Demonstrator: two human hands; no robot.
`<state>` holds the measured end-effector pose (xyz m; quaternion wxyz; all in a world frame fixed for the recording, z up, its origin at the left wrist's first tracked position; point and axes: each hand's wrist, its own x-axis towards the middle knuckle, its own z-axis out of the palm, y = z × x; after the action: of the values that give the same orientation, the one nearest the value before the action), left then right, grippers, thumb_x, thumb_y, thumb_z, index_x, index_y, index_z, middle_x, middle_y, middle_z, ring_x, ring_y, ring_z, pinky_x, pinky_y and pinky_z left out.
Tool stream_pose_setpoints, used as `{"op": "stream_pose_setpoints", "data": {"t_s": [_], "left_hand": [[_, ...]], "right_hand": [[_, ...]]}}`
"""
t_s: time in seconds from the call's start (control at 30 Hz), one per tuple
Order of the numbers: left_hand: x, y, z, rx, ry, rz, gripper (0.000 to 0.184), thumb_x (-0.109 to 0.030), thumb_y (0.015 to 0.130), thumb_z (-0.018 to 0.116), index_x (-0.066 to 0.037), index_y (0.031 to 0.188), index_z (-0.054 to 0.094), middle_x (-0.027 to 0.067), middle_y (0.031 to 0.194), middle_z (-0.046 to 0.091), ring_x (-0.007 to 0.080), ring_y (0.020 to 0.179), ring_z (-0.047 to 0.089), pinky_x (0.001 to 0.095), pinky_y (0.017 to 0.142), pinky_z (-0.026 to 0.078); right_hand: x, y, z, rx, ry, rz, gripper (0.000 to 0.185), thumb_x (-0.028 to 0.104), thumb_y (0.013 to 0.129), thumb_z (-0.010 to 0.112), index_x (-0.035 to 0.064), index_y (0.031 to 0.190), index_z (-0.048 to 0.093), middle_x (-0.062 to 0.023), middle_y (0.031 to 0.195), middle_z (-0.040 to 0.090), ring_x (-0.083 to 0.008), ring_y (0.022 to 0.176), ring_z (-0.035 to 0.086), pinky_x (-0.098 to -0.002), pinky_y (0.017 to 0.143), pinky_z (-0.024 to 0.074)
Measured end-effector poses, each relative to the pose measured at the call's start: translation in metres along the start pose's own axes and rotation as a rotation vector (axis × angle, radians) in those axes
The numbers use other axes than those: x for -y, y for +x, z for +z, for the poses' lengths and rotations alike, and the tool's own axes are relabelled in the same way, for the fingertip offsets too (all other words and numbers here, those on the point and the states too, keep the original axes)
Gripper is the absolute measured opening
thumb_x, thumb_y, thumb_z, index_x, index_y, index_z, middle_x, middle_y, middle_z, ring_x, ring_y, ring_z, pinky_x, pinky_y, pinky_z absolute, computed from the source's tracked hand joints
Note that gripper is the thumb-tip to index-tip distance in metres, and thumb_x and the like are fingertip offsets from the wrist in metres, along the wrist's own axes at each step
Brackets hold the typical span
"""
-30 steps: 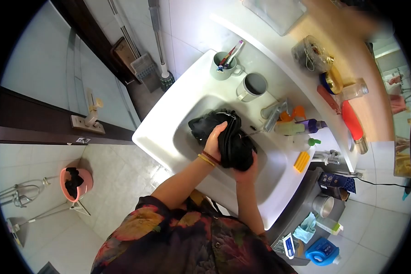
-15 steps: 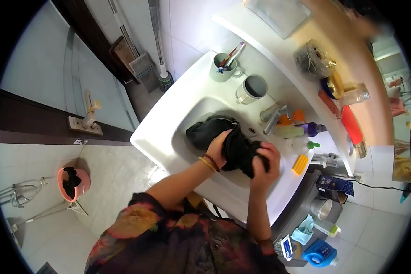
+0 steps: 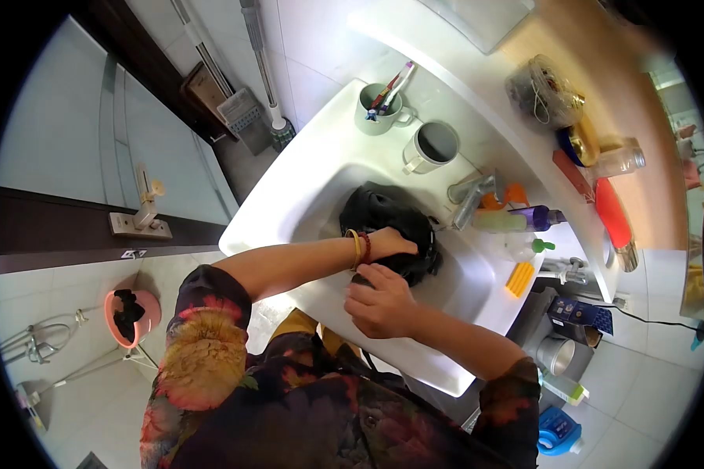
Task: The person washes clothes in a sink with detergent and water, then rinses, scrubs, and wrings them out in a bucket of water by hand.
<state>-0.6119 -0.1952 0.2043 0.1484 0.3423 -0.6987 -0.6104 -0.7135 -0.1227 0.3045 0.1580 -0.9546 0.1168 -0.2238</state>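
A bunched black fabric item lies in the white sink, and its exact kind is hard to make out. My left hand, with a yellow and a red bracelet at the wrist, presses into the fabric; its fingertips are hidden in the folds. Nearer my body, my right hand is closed around a dark end of the same fabric at the sink's front side. Behind the fabric, the metal faucet points over the basin.
A mug with toothbrushes and a grey mug stand on the back rim. Bottles and a yellow soap bar sit at the right. A shelf overhangs them. A pink bucket holds black cloth at the left.
My right hand has moved left and toward my body, from the right side of the basin to its front. The black fabric has been turned and bunched, and my left forearm now lies more level.
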Motion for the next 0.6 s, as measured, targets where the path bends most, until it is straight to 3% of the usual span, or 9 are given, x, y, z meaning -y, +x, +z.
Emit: {"op": "stream_pose_setpoints", "data": {"t_s": [0.13, 0.17, 0.23, 0.27, 0.3, 0.37, 0.5, 0.57, 0.6], "left_hand": [[0.06, 0.008, 0.019, 0.087, 0.094, -0.1, 0.022, -0.02, 0.08, 0.053, -0.01, 0.099, 0.059, 0.0194, 0.09, 0.06, 0.0348, 0.082, 0.057, 0.0364, 0.073, 0.045], [0.065, -0.002, 0.012, 0.163, 0.387, 0.228, 0.024, -0.017, 0.08, 0.055, -0.012, 0.103, 0.058, 0.0188, 0.094, 0.061, 0.0341, 0.085, 0.059, 0.0379, 0.072, 0.046], [0.101, -0.007, 0.02, 0.302, 0.5, 0.126, 0.038, -0.015, 0.081, 0.056, -0.016, 0.118, 0.051, 0.017, 0.095, 0.062, 0.0322, 0.085, 0.061, 0.0383, 0.071, 0.048], [0.099, -0.026, 0.034, 0.025, -0.407, -0.157, 0.043, -0.019, 0.083, 0.056, -0.015, 0.124, 0.048, 0.0143, 0.093, 0.064, 0.0291, 0.081, 0.062, 0.0372, 0.07, 0.05], [0.035, -0.043, 0.002, 0.151, -0.132, -0.508, 0.05, -0.026, 0.086, 0.055, -0.013, 0.132, 0.04, 0.0149, 0.093, 0.064, 0.0282, 0.085, 0.063, 0.0365, 0.07, 0.051], [0.027, -0.063, -0.012, 0.105, -0.27, -0.681, 0.069, -0.035, 0.081, 0.061, -0.008, 0.136, 0.03, 0.0195, 0.086, 0.064, 0.0306, 0.083, 0.064, 0.0381, 0.068, 0.052], [-0.025, -0.098, -0.036, 0.0, 0.325, -0.647, 0.082, -0.039, 0.078, 0.063, -0.007, 0.14, 0.018, 0.0247, 0.105, 0.058, 0.0351, 0.103, 0.056, 0.0422, 0.083, 0.046], [-0.028, -0.102, -0.017, -0.514, 0.747, 0.239, 0.072, -0.036, 0.08, 0.059, -0.004, 0.136, 0.026, 0.0223, 0.125, 0.044, 0.0371, 0.119, 0.042, 0.0444, 0.1, 0.032], [-0.031, -0.09, -0.014, -0.483, 0.681, 0.276, 0.075, -0.034, 0.078, 0.061, -0.002, 0.135, 0.026, 0.0199, 0.133, 0.034, 0.0356, 0.125, 0.033, 0.0434, 0.103, 0.026]], "right_hand": [[-0.007, -0.005, 0.02, 0.031, 0.088, 0.022, 0.014, 0.008, 0.06, 0.063, 0.0081, 0.072, 0.057, -0.0058, 0.081, 0.058, -0.03, 0.085, 0.056, -0.0385, 0.074, 0.0463], [-0.013, -0.007, 0.021, -0.104, 0.254, 0.223, 0.013, 0.005, 0.06, 0.061, 0.0069, 0.072, 0.058, -0.0069, 0.08, 0.059, -0.0293, 0.081, 0.057, -0.0371, 0.073, 0.0471], [-0.027, -0.02, 0.022, -0.403, 0.527, 0.581, 0.015, -0.003, 0.061, 0.055, 0.0027, 0.074, 0.06, -0.0092, 0.08, 0.063, -0.0242, 0.072, 0.06, -0.0313, 0.069, 0.0484], [-0.029, -0.027, 0.012, -0.492, 0.686, 0.795, 0.016, -0.003, 0.063, 0.053, 0.0008, 0.077, 0.06, -0.0082, 0.081, 0.062, -0.0196, 0.075, 0.06, -0.0278, 0.073, 0.0467], [-0.034, -0.038, 0.005, -0.603, 0.811, 0.911, 0.014, -0.003, 0.065, 0.051, -0.0005, 0.076, 0.059, -0.0077, 0.081, 0.061, -0.0164, 0.077, 0.058, -0.0258, 0.076, 0.0448], [-0.038, -0.047, -0.02, -0.71, 0.919, 1.021, 0.016, -0.005, 0.065, 0.049, -0.0004, 0.077, 0.058, -0.009, 0.08, 0.059, -0.0176, 0.081, 0.057, -0.0256, 0.079, 0.0434], [-0.042, -0.054, -0.04, -0.983, 1.22, 1.0, 0.012, -0.003, 0.066, 0.052, 0.0012, 0.076, 0.055, -0.0123, 0.09, 0.057, -0.0225, 0.087, 0.055, -0.0304, 0.082, 0.0428], [-0.04, -0.043, -0.041, -1.011, 1.273, 0.93, 0.013, -0.003, 0.065, 0.054, 0.0016, 0.078, 0.054, -0.0132, 0.093, 0.055, -0.0242, 0.089, 0.055, -0.0322, 0.083, 0.0423], [-0.036, -0.031, -0.042, -0.876, 1.044, 0.819, 0.016, -0.001, 0.065, 0.057, 0.0021, 0.08, 0.052, -0.0134, 0.096, 0.055, -0.0252, 0.09, 0.055, -0.0331, 0.084, 0.0417]]}}
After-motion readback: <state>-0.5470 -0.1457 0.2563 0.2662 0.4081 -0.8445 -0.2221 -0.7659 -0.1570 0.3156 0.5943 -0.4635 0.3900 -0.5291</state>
